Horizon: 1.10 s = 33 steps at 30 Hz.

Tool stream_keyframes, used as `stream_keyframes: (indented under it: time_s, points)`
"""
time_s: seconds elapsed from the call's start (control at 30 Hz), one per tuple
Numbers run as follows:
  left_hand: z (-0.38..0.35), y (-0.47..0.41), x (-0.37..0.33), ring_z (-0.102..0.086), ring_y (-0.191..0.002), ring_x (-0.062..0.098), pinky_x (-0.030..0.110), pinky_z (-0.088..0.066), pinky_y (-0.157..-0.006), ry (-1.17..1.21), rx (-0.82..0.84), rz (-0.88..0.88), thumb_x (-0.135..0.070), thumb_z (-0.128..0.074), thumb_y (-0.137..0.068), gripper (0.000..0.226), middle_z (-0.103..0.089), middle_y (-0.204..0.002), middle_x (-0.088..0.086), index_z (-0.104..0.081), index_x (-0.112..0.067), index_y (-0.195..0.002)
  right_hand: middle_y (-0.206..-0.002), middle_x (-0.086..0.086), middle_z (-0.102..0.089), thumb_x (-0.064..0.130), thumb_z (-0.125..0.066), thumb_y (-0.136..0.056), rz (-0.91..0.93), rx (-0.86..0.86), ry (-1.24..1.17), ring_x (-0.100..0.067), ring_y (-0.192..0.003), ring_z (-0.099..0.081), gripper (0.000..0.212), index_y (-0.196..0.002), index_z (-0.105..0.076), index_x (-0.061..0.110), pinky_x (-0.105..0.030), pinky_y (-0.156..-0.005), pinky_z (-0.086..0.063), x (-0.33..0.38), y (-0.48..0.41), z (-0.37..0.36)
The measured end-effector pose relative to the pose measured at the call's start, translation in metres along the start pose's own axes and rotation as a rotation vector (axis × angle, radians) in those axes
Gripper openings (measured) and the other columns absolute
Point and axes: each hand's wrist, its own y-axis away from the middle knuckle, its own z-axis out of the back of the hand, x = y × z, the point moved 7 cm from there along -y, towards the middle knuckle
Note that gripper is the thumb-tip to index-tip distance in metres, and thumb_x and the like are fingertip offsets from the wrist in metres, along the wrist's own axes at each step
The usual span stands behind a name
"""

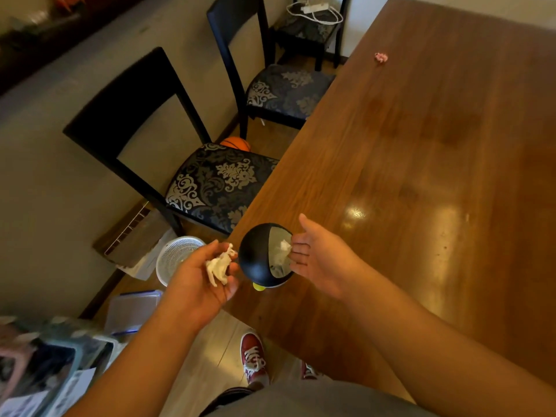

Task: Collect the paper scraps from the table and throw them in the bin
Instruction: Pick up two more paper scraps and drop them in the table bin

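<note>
Your left hand (201, 275) cups white paper scraps (219, 266) loosely beside the small black bin (255, 254) at the table (421, 145) corner, while your open right hand (319, 254) pushes its swing lid, so a careless tip could spill them floorward.

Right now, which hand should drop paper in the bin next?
Left. The left hand already cups white paper scraps beside the black bin; the right hand is open and empty at its flap.
</note>
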Motion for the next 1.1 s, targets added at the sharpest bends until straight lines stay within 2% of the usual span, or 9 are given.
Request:
stream_keyframes:
  time_s: [0.1,0.27,0.4,0.63,0.73,0.8,0.87,0.93,1.1]
  points:
    - [-0.002,0.001,0.001,-0.062,-0.054,0.011,0.021,-0.048,-0.045,-0.019,-0.004,0.004,-0.025,-0.057,-0.087,0.018,-0.068,-0.071,0.003,-0.07,-0.014,-0.082,-0.156,-0.02,-0.029,0.054,-0.044,-0.093,0.002,0.017,-0.008,-0.032,-0.143,-0.029,0.079,-0.147,-0.026,-0.002,-0.045,-0.115,-0.03,-0.001,0.002,0.001]
    - [-0.013,0.004,-0.002,-0.062,-0.055,0.009,0.021,-0.047,-0.042,-0.158,-0.013,-0.047,-0.019,-0.069,-0.072,0.011,-0.067,-0.074,0.002,-0.067,-0.017,-0.083,-0.121,-0.018,-0.065,0.05,-0.042,-0.096,0.102,-0.028,-0.075,-0.028,-0.11,-0.064,0.057,-0.126,-0.054,0.003,-0.04,-0.093,-0.053,0.001,0.01,0.023]
    - [-0.045,0.005,-0.017,-0.061,-0.06,0.007,0.019,-0.045,-0.045,-0.46,-0.002,-0.201,-0.009,-0.065,-0.083,0.012,-0.066,-0.073,-0.001,-0.067,-0.019,-0.077,-0.106,-0.017,-0.074,0.048,-0.041,-0.097,0.112,-0.101,-0.125,-0.028,-0.098,-0.072,0.051,-0.115,-0.061,0.004,-0.037,-0.079,-0.058,-0.018,0.02,0.066]
    - [-0.16,0.016,-0.044,-0.061,-0.064,0.001,0.017,-0.053,-0.056,-1.184,0.275,-0.712,-0.021,-0.072,-0.081,0.007,-0.066,-0.073,-0.007,-0.067,-0.025,-0.077,-0.099,-0.019,-0.072,0.043,-0.047,-0.095,-0.012,-0.239,-0.225,-0.03,-0.091,-0.069,0.048,-0.111,-0.061,0.0,-0.036,-0.069,-0.055,-0.089,0.023,0.147]
    - [-0.187,0.007,-0.032,-0.058,-0.076,0.002,0.025,-0.05,-0.07,-1.7,0.379,-0.96,-0.03,-0.071,-0.081,0.008,-0.062,-0.076,-0.012,-0.065,-0.028,-0.078,-0.097,-0.019,-0.072,0.04,-0.051,-0.094,-0.04,-0.287,-0.239,-0.03,-0.091,-0.069,0.044,-0.111,-0.061,0.0,-0.036,-0.067,-0.054,-0.113,0.027,0.172]
    - [-0.181,-0.015,-0.011,-0.057,-0.082,0.012,0.035,-0.048,-0.074,-2.149,0.48,-0.868,-0.035,-0.067,-0.085,0.012,-0.06,-0.082,-0.011,-0.063,-0.024,-0.08,-0.096,-0.018,-0.073,0.039,-0.052,-0.094,-0.049,-0.311,-0.248,-0.03,-0.092,-0.069,0.041,-0.109,-0.062,0.001,-0.036,-0.067,-0.054,-0.121,0.03,0.183]
    - [-0.161,-0.037,0.001,-0.057,-0.078,0.017,0.036,-0.046,-0.067,-2.421,0.517,-0.622,-0.042,-0.062,-0.087,0.021,-0.057,-0.075,-0.008,-0.057,-0.028,-0.072,-0.091,-0.016,-0.075,0.038,-0.052,-0.094,-0.039,-0.327,-0.257,-0.029,-0.09,-0.07,0.039,-0.106,-0.063,0.002,-0.036,-0.066,-0.054,-0.124,0.033,0.19]
    - [-0.155,-0.046,0.0,-0.055,-0.07,0.017,0.035,-0.044,-0.062,-2.43,0.495,-0.583,-0.044,-0.057,-0.09,0.029,-0.055,-0.067,-0.008,-0.054,-0.027,-0.067,-0.086,-0.014,-0.076,0.038,-0.051,-0.095,-0.02,-0.338,-0.269,-0.028,-0.086,-0.07,0.038,-0.102,-0.063,0.003,-0.035,-0.065,-0.054,-0.122,0.034,0.196]
    - [-0.16,-0.041,-0.016,-0.063,-0.078,0.013,0.039,-0.053,-0.072,-2.236,0.42,-0.743,-0.042,-0.054,-0.092,0.032,-0.068,-0.083,0.002,-0.066,-0.013,-0.085,-0.094,-0.017,-0.072,0.038,-0.048,-0.096,0.013,-0.351,-0.285,-0.027,-0.087,-0.068,0.038,-0.1,-0.062,0.003,-0.034,-0.067,-0.052,-0.113,0.036,0.205]
